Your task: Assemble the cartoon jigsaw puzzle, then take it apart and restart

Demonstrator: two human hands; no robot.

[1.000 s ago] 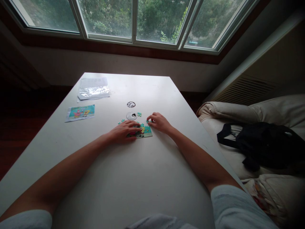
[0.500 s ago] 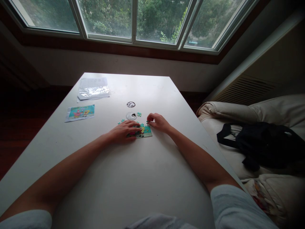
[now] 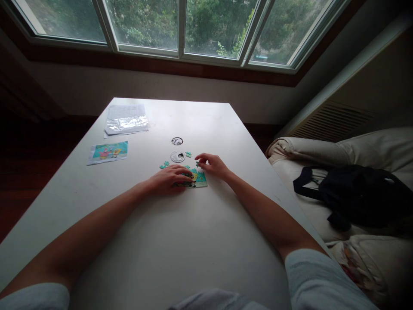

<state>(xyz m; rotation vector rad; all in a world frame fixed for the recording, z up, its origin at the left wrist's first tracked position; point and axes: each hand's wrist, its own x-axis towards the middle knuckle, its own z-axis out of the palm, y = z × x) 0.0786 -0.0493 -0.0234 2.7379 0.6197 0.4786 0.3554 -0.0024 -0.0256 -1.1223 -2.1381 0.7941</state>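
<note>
My left hand [image 3: 168,178] lies over the left part of a partly joined jigsaw puzzle [image 3: 200,179], its fingers stretched across the top and covering much of the picture. The uncovered right end is teal with a yellow figure. Just beyond the puzzle's far right side, my right hand [image 3: 213,166] pinches a small teal puzzle piece [image 3: 197,164] between thumb and fingertips. Loose teal pieces [image 3: 164,165] lie by the left fingers. Another small group of pieces [image 3: 188,154] rests farther back, beside a round metal-rimmed opening [image 3: 177,157].
A printed picture sheet [image 3: 109,152] with cartoon figures lies on the white table [image 3: 180,249] at left. Behind it are papers with a clear plastic sleeve [image 3: 127,124]. A second round fitting [image 3: 177,141] is set farther back. A dark bag [image 3: 361,196] sits on the pale sofa at right.
My right hand has drawn slightly left with the piece, which now shows more clearly at its fingertips. My left fingers have come closer together, and the puzzle has shifted very slightly.
</note>
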